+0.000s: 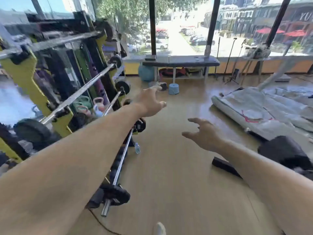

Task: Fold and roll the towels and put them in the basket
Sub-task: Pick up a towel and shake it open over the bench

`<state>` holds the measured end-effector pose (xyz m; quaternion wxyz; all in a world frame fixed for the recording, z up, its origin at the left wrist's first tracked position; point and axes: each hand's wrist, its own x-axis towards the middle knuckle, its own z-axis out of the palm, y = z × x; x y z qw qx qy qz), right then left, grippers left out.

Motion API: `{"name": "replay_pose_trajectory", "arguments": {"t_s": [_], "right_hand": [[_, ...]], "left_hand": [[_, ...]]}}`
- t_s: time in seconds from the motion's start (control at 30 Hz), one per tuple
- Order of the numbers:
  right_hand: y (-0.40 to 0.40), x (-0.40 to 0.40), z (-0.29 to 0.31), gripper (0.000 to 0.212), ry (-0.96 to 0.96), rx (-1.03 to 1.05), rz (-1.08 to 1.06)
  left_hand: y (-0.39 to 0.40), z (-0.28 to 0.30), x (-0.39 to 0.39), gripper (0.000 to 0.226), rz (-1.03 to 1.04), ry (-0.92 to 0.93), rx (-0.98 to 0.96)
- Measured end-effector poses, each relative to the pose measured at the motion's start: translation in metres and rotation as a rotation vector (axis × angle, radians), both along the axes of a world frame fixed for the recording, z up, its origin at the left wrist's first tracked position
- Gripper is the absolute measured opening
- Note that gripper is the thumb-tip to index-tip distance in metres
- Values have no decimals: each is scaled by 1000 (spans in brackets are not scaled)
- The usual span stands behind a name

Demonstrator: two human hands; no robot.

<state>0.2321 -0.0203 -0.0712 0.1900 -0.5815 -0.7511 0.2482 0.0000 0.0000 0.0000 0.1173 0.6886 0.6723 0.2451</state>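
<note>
Gym floor (169, 175), left rack (50, 73) blurred | left grip (150, 102) spread, empty | right grip (203, 133) spread, empty

The only readable text is the pair of large pale letters "YU" on the dark shopfront (303, 17) outside the window, at the far upper right above the red awnings (271, 30); the word runs off the picture's edge, so the rest cannot be told. Left of that shopfront, further signs on the building fronts are too blurred to read. The small pale mark on the black weight plate (140, 126), far down and left of the shopfront, cannot be made out as letters or numbers.
</note>
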Motion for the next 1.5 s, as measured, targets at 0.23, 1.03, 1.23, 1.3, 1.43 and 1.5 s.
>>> {"name": "replay_pose_trajectory", "arguments": {"t_s": [0.23,1.03,1.23,1.3,1.43,1.5], "right_hand": [[185,-55,-96,70,-150,-287,27],[916,-96,-148,87,-175,-534,47],[1091,-137,-167,83,-194,-479,109],[1157,-151,-186,83,-212,-500,112],[1299,-183,-218,87,-298,-586,80],[1370,-201,-220,85,-324,-600,50]], "left_hand": [[189,-94,-53,64,34,-44,-329],[893,-158,-74,64,89,-120,-563],[1078,-183,-113,62,97,-131,-514],[1143,-206,-130,62,103,-150,-517],[1277,-246,-173,62,93,-175,-569],[1347,-251,-201,61,83,-154,-600]]}}
